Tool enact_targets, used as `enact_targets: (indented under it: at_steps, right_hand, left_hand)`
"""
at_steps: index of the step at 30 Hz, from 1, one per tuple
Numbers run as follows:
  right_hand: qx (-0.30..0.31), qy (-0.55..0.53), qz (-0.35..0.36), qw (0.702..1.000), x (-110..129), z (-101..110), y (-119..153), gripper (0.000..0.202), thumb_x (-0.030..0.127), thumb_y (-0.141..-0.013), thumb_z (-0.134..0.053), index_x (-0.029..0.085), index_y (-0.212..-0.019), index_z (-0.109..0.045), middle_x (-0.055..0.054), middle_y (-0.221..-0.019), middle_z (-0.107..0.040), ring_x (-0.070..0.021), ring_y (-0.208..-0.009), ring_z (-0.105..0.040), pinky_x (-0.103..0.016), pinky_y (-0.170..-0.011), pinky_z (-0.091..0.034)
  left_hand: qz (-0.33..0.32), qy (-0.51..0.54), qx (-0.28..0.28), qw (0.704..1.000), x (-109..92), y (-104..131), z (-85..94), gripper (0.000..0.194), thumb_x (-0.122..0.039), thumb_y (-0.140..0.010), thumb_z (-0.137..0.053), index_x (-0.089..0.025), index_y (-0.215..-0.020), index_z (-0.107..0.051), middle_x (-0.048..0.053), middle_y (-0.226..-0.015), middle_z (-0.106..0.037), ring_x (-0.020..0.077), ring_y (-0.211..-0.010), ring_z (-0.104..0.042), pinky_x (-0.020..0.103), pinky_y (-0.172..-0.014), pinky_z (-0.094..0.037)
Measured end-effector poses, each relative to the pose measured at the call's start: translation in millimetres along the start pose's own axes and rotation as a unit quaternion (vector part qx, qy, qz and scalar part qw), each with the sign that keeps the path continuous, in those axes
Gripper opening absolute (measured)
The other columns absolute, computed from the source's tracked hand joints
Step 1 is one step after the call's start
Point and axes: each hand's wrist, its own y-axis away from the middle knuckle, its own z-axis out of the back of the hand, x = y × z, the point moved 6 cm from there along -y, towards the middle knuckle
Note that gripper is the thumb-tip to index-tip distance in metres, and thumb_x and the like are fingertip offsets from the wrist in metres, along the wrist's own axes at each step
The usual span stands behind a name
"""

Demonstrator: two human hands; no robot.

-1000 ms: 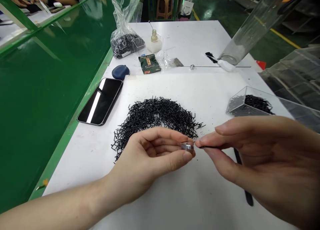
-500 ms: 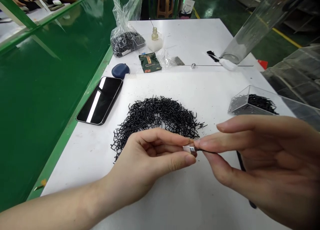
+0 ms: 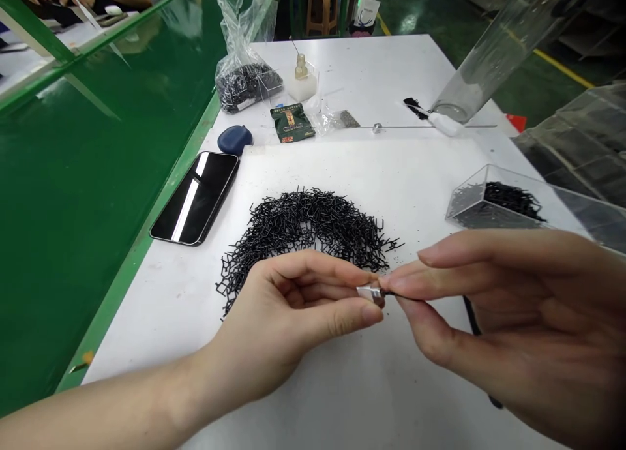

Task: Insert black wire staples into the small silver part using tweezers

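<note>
Metal piece (image 3: 370, 294) in left fingers (image 3: 370, 295).

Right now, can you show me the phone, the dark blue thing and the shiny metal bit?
phone (image 3: 195, 199): head view, middle of its screen
dark blue thing (image 3: 235, 139): head view, its top
shiny metal bit (image 3: 372, 293): head view, its bare side

The small metal piece (image 3: 370, 295) is silvery, shiny and short, held lying roughly sideways in the left hand (image 3: 303, 306), between thumb and fingers. From its 3 o'clock end, the thin black piece (image 3: 405, 297) runs toward 3 o'clock, tilted slightly down, at the fingertips of the right hand (image 3: 508, 306). Their ends meet; whether the black one sits inside is too small to tell.
</note>
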Motion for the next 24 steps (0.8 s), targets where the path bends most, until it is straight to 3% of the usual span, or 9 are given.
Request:
enact_targets:
  at_steps: [9, 15, 24]
  right_hand:
    - [0.008, 0.056, -0.002, 0.998, -1.1, 3.0, 2.2, 0.036, 0.008, -0.096, -0.086, 0.034, -0.121, -0.082, 0.015, -0.108, -0.094, -0.0083, -0.088, -0.092, -0.012, -0.103, -0.069]
    - [0.016, 0.036, 0.007, 0.999, 3.1, 1.6, 0.0, 0.032, 0.007, -0.095, -0.084, 0.032, -0.114, -0.079, 0.011, -0.101, -0.092, -0.0080, -0.084, -0.090, -0.010, -0.097, -0.069]
    - [0.038, -0.043, -0.035, 0.998, -4.2, -0.2, 1.5, 0.038, 0.004, -0.090, -0.085, 0.035, -0.112, -0.079, 0.005, -0.097, -0.090, -0.0188, -0.083, -0.090, -0.023, -0.084, -0.077]
  left_hand:
    - [0.008, 0.013, -0.002, 1.000, 0.9, 0.6, -0.7, 0.034, 0.001, -0.071, -0.111, -0.023, -0.090, -0.095, -0.002, -0.095, -0.096, 0.0125, -0.089, -0.092, 0.012, -0.087, -0.073]
    - [0.002, 0.004, 0.005, 1.000, 1.1, 0.1, 0.5, 0.022, -0.011, -0.081, -0.110, -0.025, -0.090, -0.096, -0.001, -0.094, -0.096, 0.0130, -0.089, -0.093, 0.014, -0.089, -0.074]
    - [0.008, -0.009, 0.005, 1.000, 0.4, 2.5, 0.5, 0.026, -0.010, -0.076, -0.111, -0.030, -0.084, -0.096, -0.003, -0.093, -0.095, 0.0148, -0.089, -0.093, 0.015, -0.087, -0.074]
